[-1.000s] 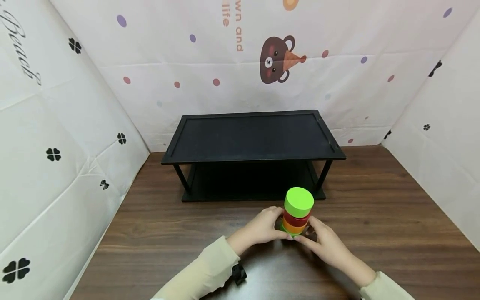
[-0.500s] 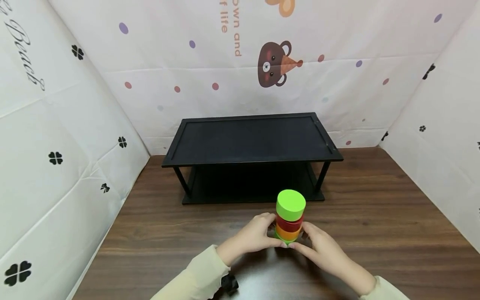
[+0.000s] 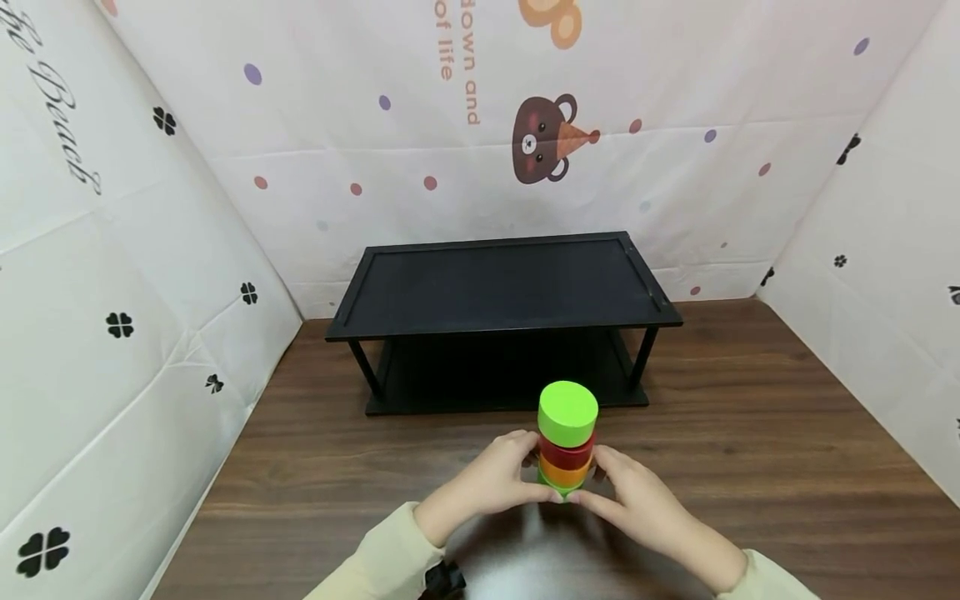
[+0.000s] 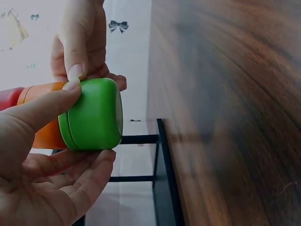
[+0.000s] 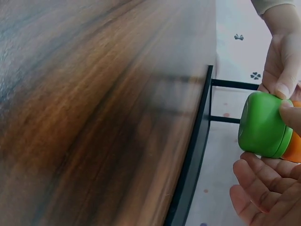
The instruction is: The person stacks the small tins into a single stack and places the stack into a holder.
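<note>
A stack of coloured round pieces stands upright between both hands, raised over the table. From the top it runs light green point(image 3: 568, 412), red point(image 3: 566, 455), orange point(image 3: 564, 476) and darker green point(image 4: 96, 115). That lowest piece has a rounded bottom edge and a thin seam. The left hand point(image 3: 498, 475) holds the lower part from the left, thumb in front and fingers round the far side. Mirroring it, the right hand point(image 3: 641, 500) grips from the right. The thumb tips meet at the front of the green base point(image 5: 263, 125). In the head view the far fingers are partly hidden.
A black two-tier rack point(image 3: 502, 287) stands at the back of the brown wooden table point(image 3: 300, 492), just behind the stack. White printed cloth point(image 3: 420, 200) encloses the back and both sides. A black wrist strap piece point(image 3: 444, 577) shows under the left sleeve.
In the head view the stack and both hands have shifted left and slightly down, while the whole scene also drifts downward as the head view tilts. The grip of both hands stays the same.
</note>
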`<act>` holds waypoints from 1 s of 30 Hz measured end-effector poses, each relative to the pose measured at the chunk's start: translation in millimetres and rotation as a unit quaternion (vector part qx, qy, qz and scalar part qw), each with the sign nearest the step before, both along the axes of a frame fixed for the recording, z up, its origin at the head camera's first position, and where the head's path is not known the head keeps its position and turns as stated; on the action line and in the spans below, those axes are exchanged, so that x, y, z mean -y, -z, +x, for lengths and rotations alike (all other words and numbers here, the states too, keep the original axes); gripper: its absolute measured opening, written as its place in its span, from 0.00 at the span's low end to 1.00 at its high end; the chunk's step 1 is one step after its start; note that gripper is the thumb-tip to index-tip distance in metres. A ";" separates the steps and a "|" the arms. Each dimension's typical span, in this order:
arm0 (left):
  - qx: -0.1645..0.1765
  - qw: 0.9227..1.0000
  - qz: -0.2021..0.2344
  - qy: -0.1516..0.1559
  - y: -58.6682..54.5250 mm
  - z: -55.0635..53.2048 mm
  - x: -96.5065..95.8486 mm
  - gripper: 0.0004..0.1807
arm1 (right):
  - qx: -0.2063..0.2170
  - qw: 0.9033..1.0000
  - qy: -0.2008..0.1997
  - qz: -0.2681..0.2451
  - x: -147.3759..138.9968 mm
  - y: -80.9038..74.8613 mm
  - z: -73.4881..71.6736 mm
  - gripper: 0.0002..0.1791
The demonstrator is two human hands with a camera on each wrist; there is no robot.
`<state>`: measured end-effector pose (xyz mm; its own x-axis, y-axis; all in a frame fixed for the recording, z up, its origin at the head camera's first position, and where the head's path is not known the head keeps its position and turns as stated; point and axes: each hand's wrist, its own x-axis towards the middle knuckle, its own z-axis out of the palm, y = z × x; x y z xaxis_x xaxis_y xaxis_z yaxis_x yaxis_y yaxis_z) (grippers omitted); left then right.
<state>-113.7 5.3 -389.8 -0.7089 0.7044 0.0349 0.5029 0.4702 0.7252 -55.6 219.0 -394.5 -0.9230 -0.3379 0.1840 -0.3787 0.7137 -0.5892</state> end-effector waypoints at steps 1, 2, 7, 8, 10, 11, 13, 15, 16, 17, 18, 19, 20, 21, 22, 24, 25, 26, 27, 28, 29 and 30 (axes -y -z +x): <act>0.001 1.000 0.001 -0.001 -1.1 1.4 0.8 0.27 | -0.002 1.000 -0.003 0.001 0.5 -1.0 0.8 0.22; 0.002 1.000 0.003 -0.002 -2.3 3.0 1.7 0.27 | -0.005 1.000 -0.005 0.003 1.0 -2.1 1.7 0.22; 0.012 1.000 0.013 -0.002 -8.0 9.5 5.7 0.27 | -0.010 1.000 -0.010 0.006 4.0 -6.9 7.0 0.22; 0.013 1.000 0.014 -0.002 -9.3 10.5 6.4 0.27 | -0.010 1.000 -0.011 0.006 4.6 -7.7 8.0 0.22; 0.011 1.000 0.015 0.000 -11.3 11.9 7.8 0.27 | -0.009 1.000 -0.014 0.003 5.6 -9.2 9.6 0.23; 0.009 1.000 0.016 0.000 -12.3 12.4 8.5 0.27 | -0.010 1.000 -0.016 0.002 6.0 -10.0 10.2 0.23; 0.007 1.000 0.018 0.002 -13.9 13.2 10.1 0.27 | -0.012 1.000 -0.020 0.002 6.8 -11.9 11.2 0.23; 0.007 1.000 0.022 0.002 -15.2 13.7 11.6 0.27 | -0.016 1.000 -0.021 0.002 7.6 -13.9 11.7 0.23; 0.008 1.000 0.025 0.002 -15.9 13.9 12.5 0.28 | -0.017 1.000 -0.021 0.002 8.0 -14.9 11.8 0.23; 0.009 1.000 0.027 0.002 -17.0 14.3 13.2 0.28 | -0.018 1.000 -0.021 0.001 8.4 -15.9 11.8 0.23; 0.011 0.999 0.030 0.002 -18.0 14.5 13.9 0.28 | -0.019 1.000 -0.021 0.001 8.8 -16.9 11.9 0.23; 0.011 0.999 0.032 0.001 -19.1 14.8 14.5 0.28 | -0.020 1.000 -0.020 0.000 9.2 -17.8 11.9 0.23; 0.012 0.999 0.034 0.001 -20.5 15.0 15.2 0.27 | -0.020 1.000 -0.020 -0.001 9.6 -18.8 12.0 0.23; 0.013 0.999 0.034 0.001 -22.2 15.3 15.8 0.27 | -0.020 1.000 -0.018 -0.002 10.0 -19.7 12.3 0.23; 0.013 0.999 0.034 0.001 -23.8 15.5 16.3 0.27 | -0.019 1.000 -0.018 -0.003 10.5 -20.7 12.7 0.23; 0.014 0.999 0.033 0.002 -27.2 16.0 17.2 0.27 | -0.016 1.000 -0.016 -0.005 11.4 -22.8 13.6 0.23; 0.013 0.999 0.032 0.003 -29.2 16.2 17.7 0.27 | -0.015 1.000 -0.015 -0.006 11.9 -23.9 14.1 0.23; 0.013 0.999 0.030 0.004 -31.1 16.5 18.3 0.27 | -0.014 1.000 -0.014 -0.006 12.4 -25.0 14.7 0.23; 0.012 1.000 0.028 0.004 -32.7 16.8 18.8 0.27 | -0.014 1.000 -0.015 -0.006 13.0 -26.1 15.2 0.23; 0.010 1.000 0.026 0.004 -34.2 17.3 19.5 0.27 | -0.014 1.000 -0.016 -0.006 13.5 -27.3 15.7 0.23; 0.011 1.000 0.025 0.005 -35.7 17.8 20.1 0.27 | -0.014 1.000 -0.017 -0.005 14.0 -28.4 16.1 0.23; 0.011 1.000 0.024 0.005 -37.0 18.3 20.8 0.27 | -0.015 1.000 -0.018 -0.004 14.5 -29.6 16.5 0.23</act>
<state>-95.4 -15.5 -352.8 -0.7021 0.7101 0.0536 0.4923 0.4296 0.7570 -39.2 204.5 -365.0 -0.9042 -0.3695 0.2141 -0.4218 0.6945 -0.5829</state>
